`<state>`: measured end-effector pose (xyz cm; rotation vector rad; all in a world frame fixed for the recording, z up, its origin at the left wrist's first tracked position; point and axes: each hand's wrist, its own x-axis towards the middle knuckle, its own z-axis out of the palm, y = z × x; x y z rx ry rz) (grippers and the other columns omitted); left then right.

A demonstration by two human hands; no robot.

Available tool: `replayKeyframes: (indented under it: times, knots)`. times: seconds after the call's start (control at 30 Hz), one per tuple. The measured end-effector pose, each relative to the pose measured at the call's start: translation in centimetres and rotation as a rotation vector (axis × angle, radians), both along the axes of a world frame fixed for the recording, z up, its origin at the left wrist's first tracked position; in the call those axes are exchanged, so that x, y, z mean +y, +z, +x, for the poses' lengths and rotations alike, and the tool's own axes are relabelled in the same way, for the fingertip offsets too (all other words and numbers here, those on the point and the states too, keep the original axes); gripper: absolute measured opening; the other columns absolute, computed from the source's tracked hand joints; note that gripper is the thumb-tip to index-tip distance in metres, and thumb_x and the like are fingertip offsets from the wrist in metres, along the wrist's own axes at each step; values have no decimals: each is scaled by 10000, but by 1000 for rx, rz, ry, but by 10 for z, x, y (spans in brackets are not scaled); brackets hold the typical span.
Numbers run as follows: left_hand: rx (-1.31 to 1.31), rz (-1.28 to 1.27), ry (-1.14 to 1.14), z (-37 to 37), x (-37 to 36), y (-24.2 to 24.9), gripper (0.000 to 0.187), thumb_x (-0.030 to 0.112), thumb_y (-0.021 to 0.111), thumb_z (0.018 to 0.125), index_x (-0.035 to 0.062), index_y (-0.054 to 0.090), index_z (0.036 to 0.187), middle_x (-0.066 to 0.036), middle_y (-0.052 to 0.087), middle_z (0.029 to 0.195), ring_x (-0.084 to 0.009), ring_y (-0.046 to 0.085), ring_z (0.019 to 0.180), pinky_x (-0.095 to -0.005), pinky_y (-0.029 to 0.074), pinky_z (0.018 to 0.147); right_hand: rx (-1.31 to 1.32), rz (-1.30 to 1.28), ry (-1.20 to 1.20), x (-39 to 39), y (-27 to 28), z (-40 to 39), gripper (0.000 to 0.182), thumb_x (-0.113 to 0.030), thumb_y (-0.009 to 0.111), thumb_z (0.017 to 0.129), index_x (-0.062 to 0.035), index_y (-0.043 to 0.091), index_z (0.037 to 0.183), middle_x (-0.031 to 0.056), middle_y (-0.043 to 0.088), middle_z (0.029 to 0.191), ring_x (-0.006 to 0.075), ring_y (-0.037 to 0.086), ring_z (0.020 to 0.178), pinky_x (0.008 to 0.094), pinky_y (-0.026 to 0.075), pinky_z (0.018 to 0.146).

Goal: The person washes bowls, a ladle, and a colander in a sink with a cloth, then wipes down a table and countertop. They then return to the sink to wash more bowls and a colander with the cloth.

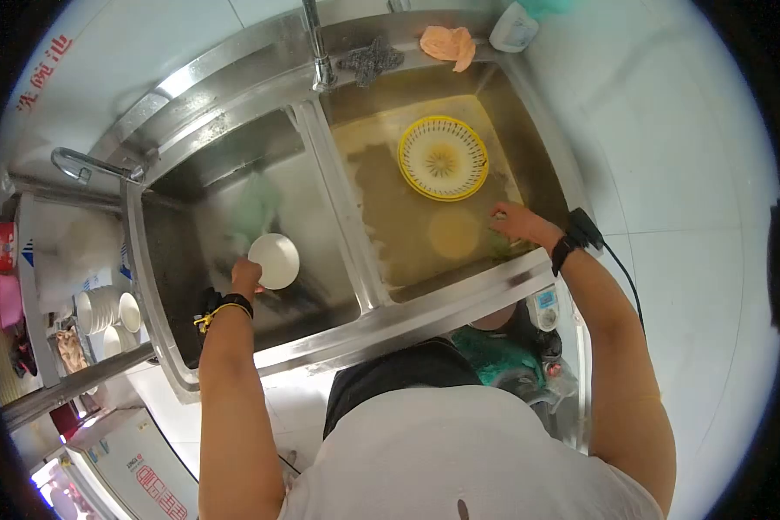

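In the left basin (191, 234), my left hand (245, 276) grips the rim of a white bowl (276, 261). A blurred pale green shape (256, 204) shows in the basin beyond the bowl. My right hand (522, 223) is over the right basin (390, 277), which holds cloudy yellowish water. Its fingers are curled together, and what they hold, if anything, cannot be made out. Near that hand, a round pale shape like a dish (454, 232) lies under the water. A yellow-rimmed strainer basket (443, 159) sits farther back in the same basin.
A dark scouring pad (370, 61), an orange cloth (448, 45) and a white bottle (513, 29) stand along the back ledge. Taps (319, 52) rise behind the basins and at the left (95, 162). Stacked white cups (100, 312) fill a shelf at left.
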<state>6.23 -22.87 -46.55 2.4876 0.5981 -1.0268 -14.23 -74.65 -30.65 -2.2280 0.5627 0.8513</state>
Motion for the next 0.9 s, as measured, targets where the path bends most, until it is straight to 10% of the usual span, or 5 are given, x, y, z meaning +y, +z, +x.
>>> replayKeyframes:
  times: [0.07, 0.27, 0.53, 0.7, 0.9]
  knots:
    - [-56, 152, -476, 5, 3, -1, 340, 24, 445, 737, -44, 447, 1071, -155, 576, 885, -276, 591, 613, -302, 475, 486, -80, -56, 153, -31, -63, 7, 328, -247, 514, 762, -23, 479, 1000, 147, 573, 807, 276, 561, 696, 382, 432, 630]
    - [-608, -514, 107, -25, -77, 118, 230, 24, 455, 743, -10, 526, 959, -104, 579, 855, -177, 543, 814, -259, 418, 720, 132, -170, 419, -40, -136, 52, 399, -284, 494, 768, -19, 473, 1065, 172, 510, 1056, 278, 514, 914, 349, 417, 735]
    - [-394, -1044, -150, -94, -214, 173, 208, -26, 453, 750, 26, 475, 950, -86, 584, 805, -165, 566, 748, -255, 433, 686, 500, -273, 724, -27, -226, 69, 403, -248, 502, 736, 4, 498, 1050, 199, 538, 999, 296, 542, 848, 390, 418, 743]
    - [-274, -770, -341, -128, -279, 124, 211, 38, 459, 771, 19, 479, 980, -90, 568, 842, -173, 546, 783, -272, 430, 699, -83, -147, 544, 0, -184, 53, 290, -195, 521, 670, 17, 596, 852, 209, 576, 878, 306, 555, 838, 381, 438, 696]
    - [-185, -463, -441, -151, -306, 88, 351, 100, 516, 702, 37, 433, 1037, -213, 522, 969, -331, 517, 894, -349, 416, 774, 18, -93, 625, 2, -148, 62, 238, -130, 526, 626, 32, 586, 791, 195, 591, 818, 295, 575, 749, 351, 453, 651]
